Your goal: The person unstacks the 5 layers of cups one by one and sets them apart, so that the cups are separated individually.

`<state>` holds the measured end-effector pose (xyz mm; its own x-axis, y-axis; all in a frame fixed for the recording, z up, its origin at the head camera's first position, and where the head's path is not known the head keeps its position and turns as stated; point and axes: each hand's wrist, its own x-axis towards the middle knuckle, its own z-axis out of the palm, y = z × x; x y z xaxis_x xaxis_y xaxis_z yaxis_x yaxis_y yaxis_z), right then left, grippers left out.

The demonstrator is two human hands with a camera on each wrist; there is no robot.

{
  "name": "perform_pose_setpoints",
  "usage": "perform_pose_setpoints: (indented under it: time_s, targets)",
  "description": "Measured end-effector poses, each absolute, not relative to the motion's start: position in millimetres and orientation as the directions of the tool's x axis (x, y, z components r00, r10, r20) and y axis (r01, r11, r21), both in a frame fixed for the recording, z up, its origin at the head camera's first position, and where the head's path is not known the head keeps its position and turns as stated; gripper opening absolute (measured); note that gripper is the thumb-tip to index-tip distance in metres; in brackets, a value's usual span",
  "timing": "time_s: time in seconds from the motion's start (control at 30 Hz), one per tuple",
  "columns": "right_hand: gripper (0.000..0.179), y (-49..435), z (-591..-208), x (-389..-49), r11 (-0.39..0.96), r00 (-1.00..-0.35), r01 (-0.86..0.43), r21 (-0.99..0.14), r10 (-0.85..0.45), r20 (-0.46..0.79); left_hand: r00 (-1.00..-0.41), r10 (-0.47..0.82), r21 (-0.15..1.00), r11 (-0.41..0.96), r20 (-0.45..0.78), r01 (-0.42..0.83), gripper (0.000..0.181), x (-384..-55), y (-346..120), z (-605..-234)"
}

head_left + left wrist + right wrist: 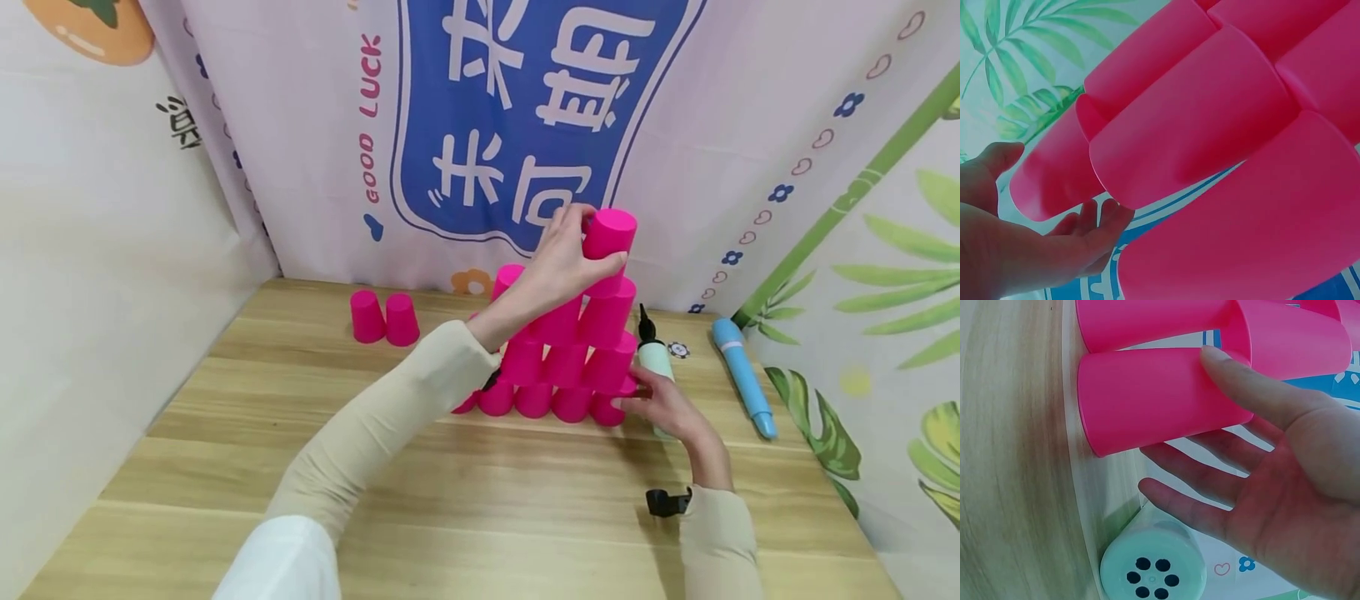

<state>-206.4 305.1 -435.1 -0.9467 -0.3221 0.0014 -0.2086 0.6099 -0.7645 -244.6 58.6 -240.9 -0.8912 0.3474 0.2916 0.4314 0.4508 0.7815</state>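
Upside-down pink cups (566, 362) are stacked in a pyramid on the table. At its top right my left hand (562, 262) holds the top pink cup (613, 229), thumb across its front and fingers behind. Seen in the left wrist view, my left hand (1029, 244) is around that cup (1054, 169), whose lower part is hidden by another cup (1191, 119). My right hand (663, 404) is low at the stack's right end. There, in the right wrist view, it holds the bottom corner cup (1160, 400) lightly, its thumb on the front and fingertips behind.
Two pink cups (384, 319) stand apart at the left. A pale green pump (655, 360) with a black nozzle stands close behind my right hand, and a blue cylindrical item (745, 379) lies farther right. A printed cloth (300, 150) hangs behind the table (480, 508).
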Motion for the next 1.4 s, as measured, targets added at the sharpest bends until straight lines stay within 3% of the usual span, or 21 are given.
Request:
perform_pose_setpoints:
  time_s: [0.23,0.4,0.7,0.87,1.03,1.4]
  targets:
    - [0.057,302,-433,-208,0.613,-0.946,-0.201,-0.764,-0.325,-0.011,-0.903,0.336,0.76,0.502,0.269,0.413,0.065,-241,60,-235]
    - [0.058,303,-432,-205,0.63,-0.948,-0.202,-0.75,-0.318,-0.013,-0.891,0.312,0.749,0.489,0.329,0.447,0.062,-239,52,-227]
    - [0.058,304,-439,-210,0.569,-0.927,-0.281,-0.773,-0.369,0.065,-0.9,0.086,0.784,0.461,0.426,0.415,0.062,-245,-36,-212]
    - [0.061,305,-436,-208,0.595,-0.932,-0.264,-0.759,-0.36,0.042,-0.935,-0.112,0.853,0.455,0.337,0.253,0.06,-258,-110,-250]
    - [0.062,309,-431,-206,0.613,-0.934,-0.267,-0.743,-0.356,0.042,-0.939,-0.243,0.848,0.524,0.242,0.083,0.062,-259,-171,-310]
    - [0.066,305,-434,-207,0.643,-0.942,-0.214,-0.735,-0.335,-0.018,-0.96,-0.26,0.751,0.653,0.105,-0.095,0.06,-262,-238,-412]
